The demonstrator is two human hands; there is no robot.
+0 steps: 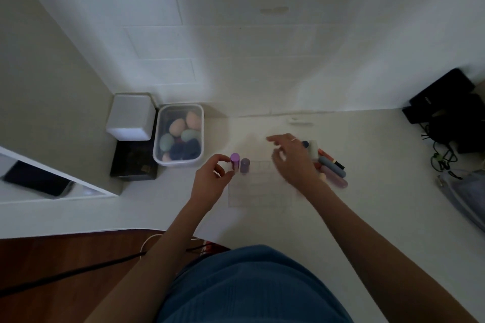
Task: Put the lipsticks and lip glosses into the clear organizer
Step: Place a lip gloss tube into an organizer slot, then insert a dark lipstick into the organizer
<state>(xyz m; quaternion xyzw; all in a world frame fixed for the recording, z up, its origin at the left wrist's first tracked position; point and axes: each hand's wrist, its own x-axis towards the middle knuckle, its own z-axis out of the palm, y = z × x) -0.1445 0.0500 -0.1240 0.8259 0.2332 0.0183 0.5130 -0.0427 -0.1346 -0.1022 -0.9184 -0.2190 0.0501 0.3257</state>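
Note:
The clear organizer (258,191) stands on the white table in front of me, faint and gridded. A darker purple lipstick (244,165) stands upright in its far left corner. My left hand (212,181) pinches a bright purple lipstick (234,161) upright just left of it, at the organizer's edge. My right hand (294,157) hovers over the organizer's right side with fingers spread, holding nothing. Behind it lies a pile of lipsticks and lip glosses (332,168) in white, red, grey and pink, partly hidden by the hand.
A clear tub of makeup sponges (180,135) sits at the left, beside a white box (130,117) on a black box (133,165). Black items and cables (451,113) lie at the far right, a grey pouch (467,196) below them. A mirror (39,183) lies left.

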